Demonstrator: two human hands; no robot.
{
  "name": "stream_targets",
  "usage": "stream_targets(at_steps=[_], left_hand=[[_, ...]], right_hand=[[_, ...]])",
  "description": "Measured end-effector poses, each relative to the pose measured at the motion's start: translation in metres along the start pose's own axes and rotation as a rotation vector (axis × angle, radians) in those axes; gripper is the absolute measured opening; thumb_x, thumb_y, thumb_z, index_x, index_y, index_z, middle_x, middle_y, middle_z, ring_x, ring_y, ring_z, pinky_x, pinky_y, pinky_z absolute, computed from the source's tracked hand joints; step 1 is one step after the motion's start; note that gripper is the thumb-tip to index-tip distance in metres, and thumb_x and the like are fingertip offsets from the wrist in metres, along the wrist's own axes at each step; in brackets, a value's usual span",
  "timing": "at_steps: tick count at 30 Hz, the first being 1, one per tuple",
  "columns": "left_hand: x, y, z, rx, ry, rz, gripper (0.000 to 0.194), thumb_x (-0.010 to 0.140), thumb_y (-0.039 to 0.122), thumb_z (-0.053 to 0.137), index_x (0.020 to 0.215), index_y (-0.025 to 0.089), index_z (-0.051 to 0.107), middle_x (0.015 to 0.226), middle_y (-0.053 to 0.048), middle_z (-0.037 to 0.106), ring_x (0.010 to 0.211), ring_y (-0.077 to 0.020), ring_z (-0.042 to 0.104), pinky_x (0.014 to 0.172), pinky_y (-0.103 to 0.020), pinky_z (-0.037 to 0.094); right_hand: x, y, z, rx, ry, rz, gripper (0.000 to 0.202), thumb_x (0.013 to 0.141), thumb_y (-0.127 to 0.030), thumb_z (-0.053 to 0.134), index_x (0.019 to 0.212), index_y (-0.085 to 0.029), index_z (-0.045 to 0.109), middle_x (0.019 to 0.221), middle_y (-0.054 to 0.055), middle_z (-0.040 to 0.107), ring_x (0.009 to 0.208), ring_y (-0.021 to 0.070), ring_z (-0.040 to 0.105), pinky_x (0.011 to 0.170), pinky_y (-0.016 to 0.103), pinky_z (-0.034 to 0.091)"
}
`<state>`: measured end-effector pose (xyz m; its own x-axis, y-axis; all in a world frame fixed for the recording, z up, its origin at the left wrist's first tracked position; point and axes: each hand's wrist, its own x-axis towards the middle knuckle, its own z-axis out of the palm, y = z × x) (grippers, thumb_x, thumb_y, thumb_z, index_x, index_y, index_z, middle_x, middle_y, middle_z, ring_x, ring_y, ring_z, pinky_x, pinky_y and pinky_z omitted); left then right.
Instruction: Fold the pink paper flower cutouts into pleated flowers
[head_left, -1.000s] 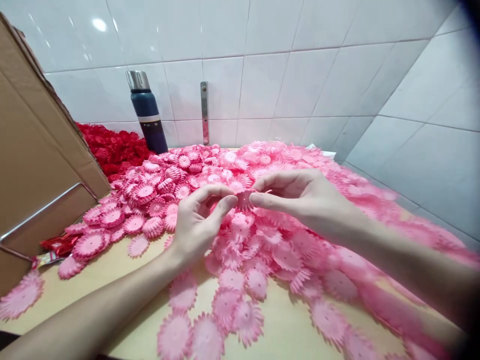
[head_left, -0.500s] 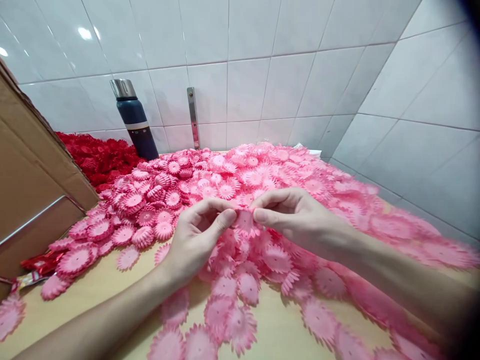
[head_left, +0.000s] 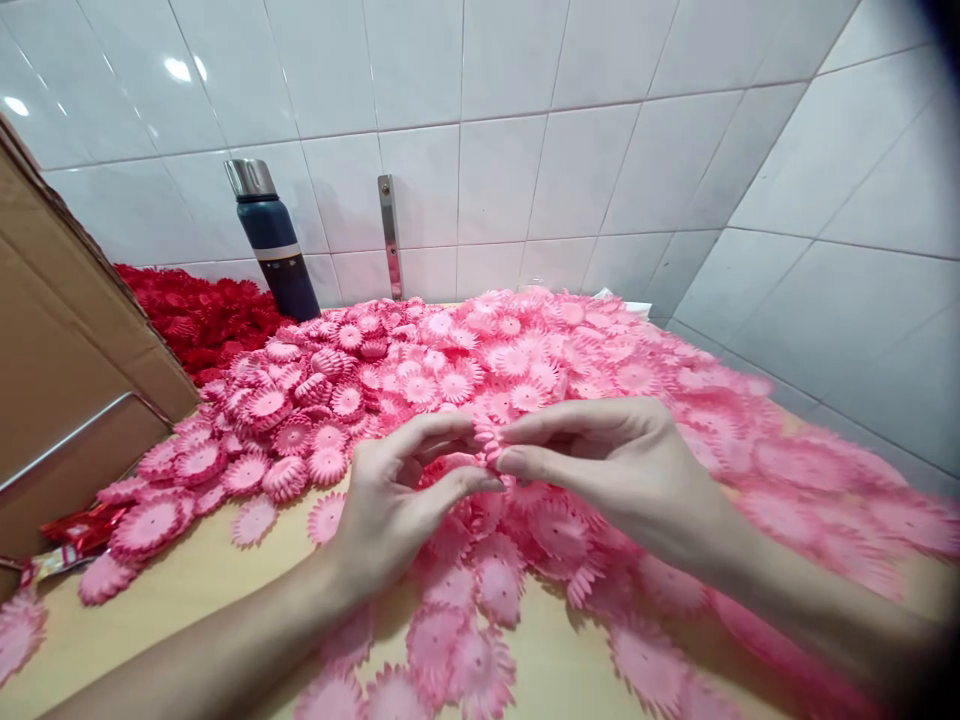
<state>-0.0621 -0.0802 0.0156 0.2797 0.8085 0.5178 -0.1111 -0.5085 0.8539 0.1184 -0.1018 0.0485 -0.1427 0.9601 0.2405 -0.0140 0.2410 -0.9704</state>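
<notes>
The right hand (head_left: pixel 622 462) pinches a scalloped pink petal piece (head_left: pixel 489 438) between thumb and forefinger; the left hand (head_left: pixel 390 490) is close at its other side, thumb and forefinger parted — whether it grips too is unclear. Around and beneath both lies a broad heap of pink petal pieces (head_left: pixel 450 385), spread over the desk (head_left: pixel 247 585). Behind, a dark blue bottle (head_left: pixel 279 255) stands beside a red pile (head_left: pixel 199 320) — cardboard (head_left: pixel 75 320) rises at far left.

Slender bare forearms (head_left: pixel 217 640) narrow to slim wrists (head_left: pixel 334 578); left hand (head_left: pixel 394 490) and right hand (head_left: pixel 622 450) are bare, fingers (head_left: pixel 555 425) slim.
</notes>
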Motion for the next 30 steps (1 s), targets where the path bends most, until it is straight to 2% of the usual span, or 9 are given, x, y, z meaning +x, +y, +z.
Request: stream_targets(at_steps=[3, 7, 12, 18, 22, 26, 30], left_hand=[[-0.0019, -0.0016, -0.0010, 0.054, 0.007, 0.000, 0.028, 0.073, 0.010, 0.072, 0.098, 0.021, 0.067, 0.093, -0.005, 0.072, 0.086, -0.0183, 0.070, 0.080, -0.029, 0.061], [-0.0019, -0.0029, -0.0021, 0.106, 0.004, 0.000, 0.028, 0.071, 0.011, 0.074, 0.095, 0.021, 0.064, 0.087, -0.004, 0.070, 0.081, -0.0178, 0.070, 0.072, -0.026, 0.061], [-0.0009, -0.0048, -0.0037, 0.155, -0.036, 0.037, 0.033, 0.070, 0.010, 0.074, 0.099, 0.021, 0.062, 0.090, -0.004, 0.069, 0.083, -0.0163, 0.068, 0.078, -0.026, 0.058], [-0.0047, -0.0060, -0.0039, 0.175, -0.047, 0.043, 0.034, 0.072, 0.008, 0.071, 0.100, 0.022, 0.056, 0.086, -0.002, 0.067, 0.075, -0.0156, 0.067, 0.068, -0.025, 0.055], [-0.0035, -0.0054, -0.0024, 0.269, -0.111, 0.032, 0.033, 0.078, 0.009, 0.065, 0.105, 0.022, 0.051, 0.085, -0.003, 0.066, 0.071, -0.0133, 0.063, 0.062, -0.023, 0.051], [0.0009, -0.0008, -0.0007, 0.349, -0.173, 0.071, 0.024, 0.084, 0.013, 0.059, 0.105, 0.021, 0.051, 0.085, -0.002, 0.064, 0.074, -0.0125, 0.062, 0.064, -0.022, 0.050], [0.0033, 0.0026, -0.0029, 0.381, -0.150, 0.126, 0.019, 0.086, 0.014, 0.057, 0.102, 0.020, 0.051, 0.086, -0.001, 0.062, 0.074, -0.0109, 0.061, 0.065, -0.021, 0.049]], right_hand=[[-0.0013, 0.0014, 0.0029, 0.047, -0.039, -0.011, 0.024, 0.067, -0.019, 0.079, 0.088, -0.026, 0.072, 0.075, -0.001, 0.074, 0.067, 0.0158, 0.071, 0.065, 0.028, 0.061], [-0.0015, 0.0020, 0.0065, 0.057, -0.055, -0.011, 0.014, 0.067, -0.018, 0.077, 0.078, -0.022, 0.069, 0.070, -0.002, 0.070, 0.065, 0.0143, 0.069, 0.064, 0.025, 0.060], [-0.0021, 0.0024, 0.0058, 0.068, -0.127, 0.015, 0.014, 0.070, -0.014, 0.074, 0.081, -0.022, 0.071, 0.078, -0.002, 0.071, 0.073, 0.0125, 0.069, 0.070, 0.022, 0.059], [-0.0036, -0.0022, 0.0047, -0.132, -0.226, -0.091, 0.017, 0.085, -0.014, 0.058, 0.092, -0.025, 0.069, 0.081, -0.002, 0.066, 0.076, 0.0096, 0.063, 0.069, 0.019, 0.054], [-0.0032, -0.0006, 0.0029, -0.227, -0.268, -0.109, 0.021, 0.088, -0.015, 0.054, 0.101, -0.025, 0.066, 0.094, 0.000, 0.067, 0.085, 0.0121, 0.064, 0.074, 0.023, 0.054], [-0.0020, 0.0032, 0.0000, -0.214, -0.158, -0.100, 0.013, 0.083, -0.020, 0.061, 0.094, -0.023, 0.068, 0.092, 0.001, 0.068, 0.086, 0.0134, 0.066, 0.078, 0.024, 0.056], [-0.0024, 0.0069, -0.0005, -0.184, -0.059, -0.043, 0.015, 0.078, -0.026, 0.068, 0.093, -0.022, 0.069, 0.095, 0.003, 0.071, 0.087, 0.0170, 0.068, 0.079, 0.028, 0.058]])
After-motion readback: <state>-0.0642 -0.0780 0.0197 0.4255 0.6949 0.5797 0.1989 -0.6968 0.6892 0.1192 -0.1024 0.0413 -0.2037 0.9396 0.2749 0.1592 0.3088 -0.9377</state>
